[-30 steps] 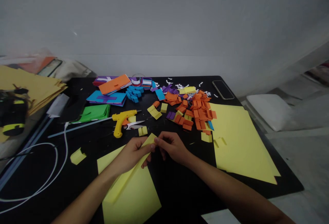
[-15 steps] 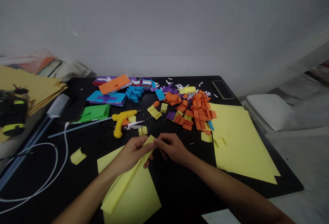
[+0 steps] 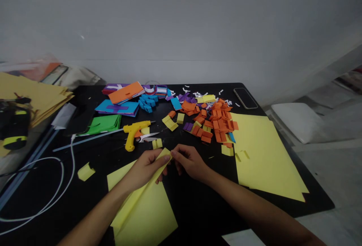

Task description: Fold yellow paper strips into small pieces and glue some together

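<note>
My left hand [image 3: 145, 168] pinches the far end of a long yellow foam strip [image 3: 132, 200] that runs back toward me over a yellow foam sheet [image 3: 151, 216] on the black table [image 3: 198, 204]. My right hand [image 3: 189, 161] is closed beside it, fingertips meeting the same end of the strip. A yellow glue gun [image 3: 132, 132] and small scissors [image 3: 147, 137] lie just beyond my hands.
A heap of orange, purple and yellow foam pieces [image 3: 215, 123] lies at centre right beside a large yellow sheet [image 3: 263, 155]. Stacked coloured sheets [image 3: 118, 104] sit at the back left, a phone [image 3: 245, 98] at the back right, a white cable [image 3: 53, 193] at the left.
The near end of the yellow strip rose off the sheet and has dropped back lower. Both hands stay pinched at its far end, almost unmoved.
</note>
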`<state>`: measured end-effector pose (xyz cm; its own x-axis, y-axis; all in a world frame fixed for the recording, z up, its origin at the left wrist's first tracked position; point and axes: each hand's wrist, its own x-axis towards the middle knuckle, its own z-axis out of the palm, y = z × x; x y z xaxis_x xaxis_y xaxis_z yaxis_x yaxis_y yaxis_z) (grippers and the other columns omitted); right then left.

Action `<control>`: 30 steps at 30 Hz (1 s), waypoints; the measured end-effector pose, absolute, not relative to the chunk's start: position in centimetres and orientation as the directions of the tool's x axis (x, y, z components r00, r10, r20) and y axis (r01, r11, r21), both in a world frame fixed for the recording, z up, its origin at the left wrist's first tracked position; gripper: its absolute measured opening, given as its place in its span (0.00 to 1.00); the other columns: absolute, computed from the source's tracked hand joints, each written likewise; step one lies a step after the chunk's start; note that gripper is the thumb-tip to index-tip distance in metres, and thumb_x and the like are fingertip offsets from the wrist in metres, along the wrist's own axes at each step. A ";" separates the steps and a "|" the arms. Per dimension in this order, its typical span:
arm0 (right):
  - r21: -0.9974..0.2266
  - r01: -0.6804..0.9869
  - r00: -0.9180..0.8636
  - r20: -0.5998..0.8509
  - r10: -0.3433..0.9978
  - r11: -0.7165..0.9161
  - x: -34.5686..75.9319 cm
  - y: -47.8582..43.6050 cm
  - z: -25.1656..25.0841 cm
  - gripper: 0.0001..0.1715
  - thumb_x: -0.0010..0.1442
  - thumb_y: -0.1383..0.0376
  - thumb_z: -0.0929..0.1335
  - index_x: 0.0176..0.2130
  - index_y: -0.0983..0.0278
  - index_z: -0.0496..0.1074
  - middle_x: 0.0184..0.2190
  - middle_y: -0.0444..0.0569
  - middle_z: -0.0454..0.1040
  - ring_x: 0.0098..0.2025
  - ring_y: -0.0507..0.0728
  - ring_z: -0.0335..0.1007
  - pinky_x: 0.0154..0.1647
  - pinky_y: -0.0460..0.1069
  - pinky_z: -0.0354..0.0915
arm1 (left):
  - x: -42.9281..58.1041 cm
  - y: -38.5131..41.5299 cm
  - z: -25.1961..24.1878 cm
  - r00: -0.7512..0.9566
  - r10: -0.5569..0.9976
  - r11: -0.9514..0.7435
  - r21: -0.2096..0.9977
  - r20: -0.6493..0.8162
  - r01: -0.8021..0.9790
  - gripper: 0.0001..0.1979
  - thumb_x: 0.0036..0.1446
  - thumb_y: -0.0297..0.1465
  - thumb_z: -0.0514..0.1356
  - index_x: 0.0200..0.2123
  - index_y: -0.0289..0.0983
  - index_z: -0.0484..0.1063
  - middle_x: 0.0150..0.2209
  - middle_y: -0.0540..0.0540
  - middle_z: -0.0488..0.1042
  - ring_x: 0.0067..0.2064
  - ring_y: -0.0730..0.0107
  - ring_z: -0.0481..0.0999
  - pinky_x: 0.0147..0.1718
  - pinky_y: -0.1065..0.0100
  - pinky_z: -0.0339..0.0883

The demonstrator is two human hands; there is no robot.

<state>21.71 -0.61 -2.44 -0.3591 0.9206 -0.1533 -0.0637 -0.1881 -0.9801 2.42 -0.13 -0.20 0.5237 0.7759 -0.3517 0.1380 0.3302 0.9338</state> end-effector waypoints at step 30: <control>-0.945 -0.253 -0.304 -0.127 0.944 -0.209 21.5 -0.3 -2.7 0.16 0.53 0.58 0.80 0.39 0.64 0.80 0.27 0.43 0.79 0.28 0.52 0.76 0.31 0.47 0.71 | 2.1 -0.1 -0.3 0.560 0.744 0.359 0.925 -0.364 0.125 0.24 0.64 0.52 0.59 0.34 0.34 0.71 0.26 0.51 0.72 0.22 0.75 0.73 0.20 0.74 0.68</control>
<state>21.51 -0.35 -2.73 -0.3041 0.9442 -0.1268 -0.2534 -0.2085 -0.9446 2.13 -0.05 -0.25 0.5600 0.7441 -0.3643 0.1247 0.3591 0.9249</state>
